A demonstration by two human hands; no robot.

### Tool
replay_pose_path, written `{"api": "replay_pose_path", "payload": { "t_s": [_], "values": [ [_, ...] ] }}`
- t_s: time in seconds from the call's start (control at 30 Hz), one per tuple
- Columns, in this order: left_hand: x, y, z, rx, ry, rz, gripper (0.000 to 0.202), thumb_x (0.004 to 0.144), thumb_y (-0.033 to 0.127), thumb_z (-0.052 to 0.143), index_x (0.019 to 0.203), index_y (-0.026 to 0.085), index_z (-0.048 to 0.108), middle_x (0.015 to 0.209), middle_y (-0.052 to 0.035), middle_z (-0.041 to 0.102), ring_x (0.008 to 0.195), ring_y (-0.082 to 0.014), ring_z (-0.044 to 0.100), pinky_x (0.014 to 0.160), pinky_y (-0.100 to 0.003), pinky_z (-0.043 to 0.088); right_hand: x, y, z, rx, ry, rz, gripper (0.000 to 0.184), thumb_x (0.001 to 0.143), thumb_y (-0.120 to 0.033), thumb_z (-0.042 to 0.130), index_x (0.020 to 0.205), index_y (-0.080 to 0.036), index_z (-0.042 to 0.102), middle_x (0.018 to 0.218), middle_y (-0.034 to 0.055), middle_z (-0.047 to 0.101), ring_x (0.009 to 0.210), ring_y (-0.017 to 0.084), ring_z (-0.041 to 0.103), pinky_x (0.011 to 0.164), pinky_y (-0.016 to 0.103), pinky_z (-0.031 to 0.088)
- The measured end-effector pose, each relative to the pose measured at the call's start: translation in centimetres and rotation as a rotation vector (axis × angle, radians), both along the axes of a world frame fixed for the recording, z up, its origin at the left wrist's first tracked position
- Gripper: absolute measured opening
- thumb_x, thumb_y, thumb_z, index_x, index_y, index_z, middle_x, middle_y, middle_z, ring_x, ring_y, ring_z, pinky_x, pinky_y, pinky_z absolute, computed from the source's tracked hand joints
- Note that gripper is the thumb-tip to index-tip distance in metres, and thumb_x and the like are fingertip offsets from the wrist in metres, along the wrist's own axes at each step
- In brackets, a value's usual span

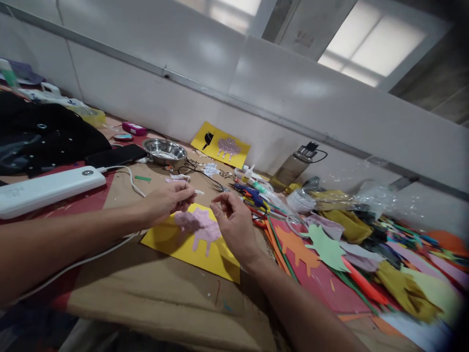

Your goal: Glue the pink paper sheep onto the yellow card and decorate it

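My left hand is closed in a pinch on a small whitish piece that sticks out past the fingertips; its kind is too small to make out. Close by on the right, my right hand has thumb and forefinger pinched together, and whatever they hold, if anything, cannot be seen. Both hands hover over a yellow sheet with a pink animal-shaped cutout lying on it, partly hidden by the hands. A second yellow card with a dotted pink animal and a black shape leans against the wall.
A metal bowl and a phone lie behind my left hand, a white power bank with a cable to the left. To the right are scissors, a bottle, orange and green cutouts, and scraps.
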State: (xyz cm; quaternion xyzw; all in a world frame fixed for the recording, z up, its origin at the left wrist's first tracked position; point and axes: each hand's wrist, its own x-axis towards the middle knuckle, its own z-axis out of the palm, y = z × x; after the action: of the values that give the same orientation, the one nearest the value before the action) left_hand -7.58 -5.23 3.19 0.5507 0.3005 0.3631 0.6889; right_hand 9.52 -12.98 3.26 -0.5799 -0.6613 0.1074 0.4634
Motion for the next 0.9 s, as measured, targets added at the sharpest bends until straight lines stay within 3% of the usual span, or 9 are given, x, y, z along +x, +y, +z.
{"api": "replay_pose_path", "payload": {
  "t_s": [0.43,0.7,0.9],
  "values": [
    [0.5,-1.6,0.1,0.311,0.069,0.016,0.022,0.081,0.031,0.063,0.069,0.014,0.059,0.059,0.0007,0.054,0.054,-0.0087,0.048,0.052,-0.022,0.036,-1.5,-0.4,0.4,0.106,-0.077,-0.009,0.008,0.083,-0.027,0.059,0.078,-0.021,0.059,0.068,-0.0023,0.048,0.065,0.014,0.044,0.063,0.028,0.036],
    [0.5,-1.8,-0.3,0.314,-0.006,-0.06,0.021,0.081,0.035,0.065,0.08,0.014,0.064,0.071,-0.0009,0.06,0.066,-0.0111,0.056,0.064,-0.025,0.045,-1.7,-0.3,0.4,0.115,-0.069,-0.043,0.005,0.082,-0.025,0.061,0.081,-0.02,0.061,0.071,-0.0017,0.051,0.066,0.014,0.046,0.063,0.028,0.037],
    [0.3,-2.1,0.2,0.392,0.065,-0.038,0.027,0.079,0.038,0.067,0.078,0.012,0.066,0.068,-0.0029,0.063,0.061,-0.0112,0.058,0.057,-0.023,0.045,-1.6,-0.4,0.5,0.141,-0.113,-0.048,0.005,0.082,-0.024,0.061,0.082,-0.02,0.059,0.073,-0.0005,0.052,0.069,0.015,0.049,0.065,0.028,0.039]
  ]
}}
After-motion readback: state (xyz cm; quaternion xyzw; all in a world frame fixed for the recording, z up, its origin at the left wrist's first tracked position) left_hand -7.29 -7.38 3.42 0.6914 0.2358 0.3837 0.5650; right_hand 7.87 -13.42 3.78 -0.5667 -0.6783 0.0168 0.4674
